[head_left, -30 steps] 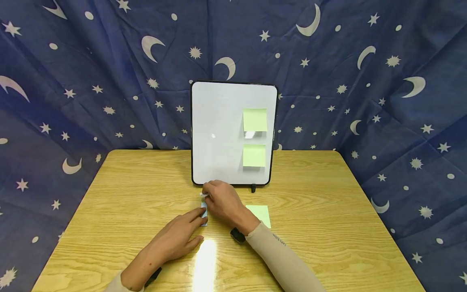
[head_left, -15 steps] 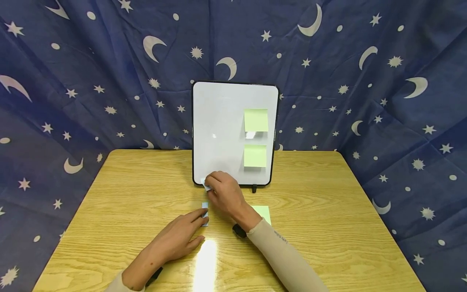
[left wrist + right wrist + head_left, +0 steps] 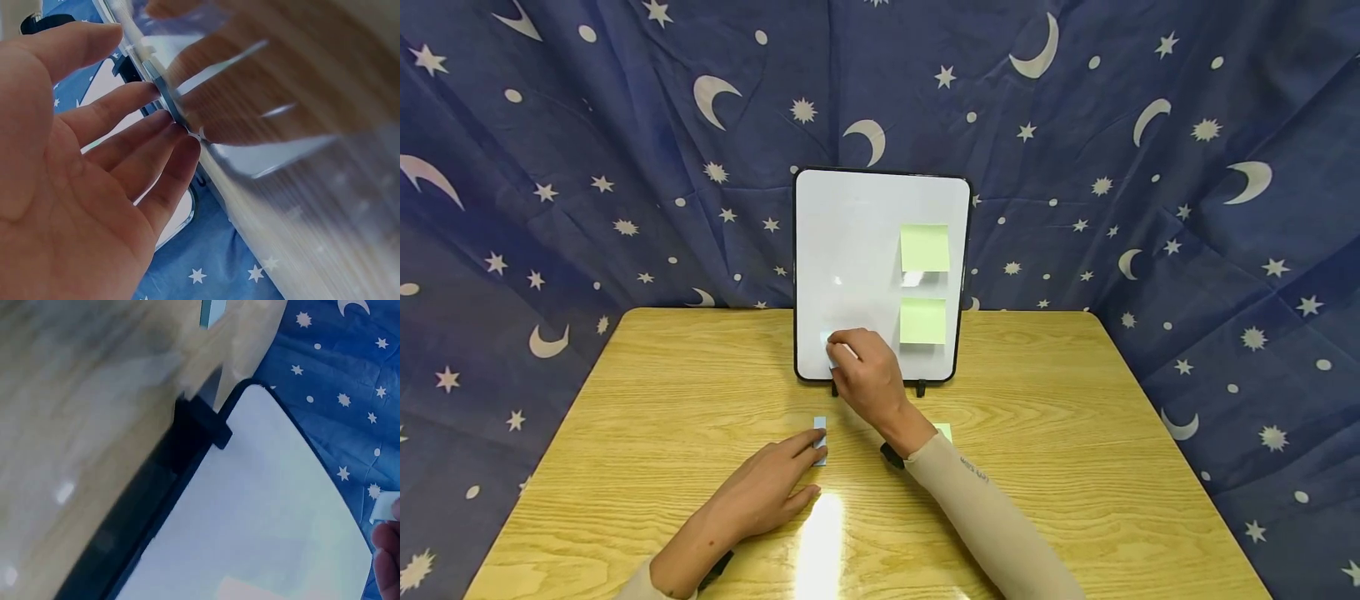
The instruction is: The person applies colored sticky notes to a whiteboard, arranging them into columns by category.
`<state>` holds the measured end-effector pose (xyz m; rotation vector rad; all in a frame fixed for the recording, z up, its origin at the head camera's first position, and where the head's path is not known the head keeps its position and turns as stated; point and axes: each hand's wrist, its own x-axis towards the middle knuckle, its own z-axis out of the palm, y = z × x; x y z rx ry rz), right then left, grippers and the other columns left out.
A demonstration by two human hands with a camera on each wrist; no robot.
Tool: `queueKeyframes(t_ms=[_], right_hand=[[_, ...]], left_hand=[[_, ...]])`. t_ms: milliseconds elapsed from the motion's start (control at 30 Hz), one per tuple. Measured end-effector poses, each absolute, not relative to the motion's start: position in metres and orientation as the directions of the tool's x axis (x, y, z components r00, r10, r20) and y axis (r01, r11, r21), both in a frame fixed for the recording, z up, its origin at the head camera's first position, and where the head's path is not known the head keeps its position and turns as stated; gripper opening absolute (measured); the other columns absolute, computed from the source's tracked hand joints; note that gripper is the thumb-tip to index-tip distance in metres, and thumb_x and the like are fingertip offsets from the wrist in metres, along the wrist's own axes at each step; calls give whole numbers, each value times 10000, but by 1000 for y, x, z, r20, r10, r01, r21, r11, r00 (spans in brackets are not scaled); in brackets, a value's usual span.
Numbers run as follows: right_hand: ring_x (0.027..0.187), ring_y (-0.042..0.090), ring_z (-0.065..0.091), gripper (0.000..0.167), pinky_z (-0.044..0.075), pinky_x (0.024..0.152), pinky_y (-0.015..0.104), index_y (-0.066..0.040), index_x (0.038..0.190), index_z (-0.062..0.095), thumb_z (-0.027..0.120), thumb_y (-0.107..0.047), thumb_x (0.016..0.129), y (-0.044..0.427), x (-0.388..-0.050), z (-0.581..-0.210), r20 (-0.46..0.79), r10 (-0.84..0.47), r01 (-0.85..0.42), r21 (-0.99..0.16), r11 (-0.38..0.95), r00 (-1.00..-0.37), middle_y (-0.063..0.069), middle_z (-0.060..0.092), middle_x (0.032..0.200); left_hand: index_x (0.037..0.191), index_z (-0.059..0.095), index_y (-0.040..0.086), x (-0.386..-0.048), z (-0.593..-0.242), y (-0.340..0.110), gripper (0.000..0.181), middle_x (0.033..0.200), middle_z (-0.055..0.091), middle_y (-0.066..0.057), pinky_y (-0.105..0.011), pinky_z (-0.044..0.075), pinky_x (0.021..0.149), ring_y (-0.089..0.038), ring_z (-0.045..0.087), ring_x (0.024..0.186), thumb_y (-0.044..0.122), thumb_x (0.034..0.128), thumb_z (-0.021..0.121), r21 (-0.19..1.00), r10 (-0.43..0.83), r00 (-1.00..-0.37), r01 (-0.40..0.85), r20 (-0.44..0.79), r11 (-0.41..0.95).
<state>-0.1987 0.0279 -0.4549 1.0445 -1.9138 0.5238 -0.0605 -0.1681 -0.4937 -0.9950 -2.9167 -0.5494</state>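
Note:
A small pale blue sticky note [image 3: 383, 507] is pinched between the fingers of my right hand [image 3: 870, 379], which stands before the lower left of the whiteboard [image 3: 850, 250]. The fingers cover most of that note in the head view; whether it touches the board I cannot tell. On the table, a narrow blue sticky note pad [image 3: 820, 423] lies under the fingertips of my left hand [image 3: 763, 487]. In the left wrist view those fingers reach out loosely to the pad [image 3: 165, 94], thumb apart from it.
Two pale green sticky notes, an upper one [image 3: 924, 248] and a lower one [image 3: 922, 322], hang on the board's right side. Another green note [image 3: 943, 431] lies on the wooden table [image 3: 1037, 467], partly behind my right forearm. Black feet [image 3: 921, 388] support the board. A starry curtain [image 3: 625, 167] hangs behind.
My right hand has risen from the table near the pad to the front of the whiteboard, carrying the small blue note. My left hand stays on the pad.

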Motion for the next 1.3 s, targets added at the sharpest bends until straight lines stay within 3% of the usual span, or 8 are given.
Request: queueKeyframes(t_ms=[333, 967, 1300], right_hand=[[987, 274, 716, 171, 603, 876, 372, -17, 986, 773, 731, 88, 858, 25, -216, -437, 877, -409, -791, 56, 609, -253, 121, 733, 1096], [933, 283, 734, 192, 616, 851, 369, 5, 932, 781, 643, 128, 879, 10, -249, -412, 943, -289, -731, 78, 678, -167, 119, 749, 1034], [958, 288, 730, 187, 612, 881, 372, 4, 925, 759, 634, 138, 887, 3, -266, -396, 947, -273, -707, 75, 704, -172, 117, 742, 1038]], left_hand=[[1435, 642, 30, -61, -493, -167, 508, 1596, 504, -159, -537, 534, 1048, -322, 562, 1407, 272, 1004, 758, 333, 584, -805, 580, 98, 743], [1457, 630, 29, -59, -492, -168, 532, 1610, 490, -159, -561, 519, 1063, -329, 555, 1414, 283, 1007, 753, 344, 579, -810, 571, 89, 746], [1471, 619, 32, -60, -492, -169, 533, 1620, 478, -160, -574, 513, 1069, -334, 549, 1420, 284, 1017, 740, 353, 581, -810, 567, 77, 744]])
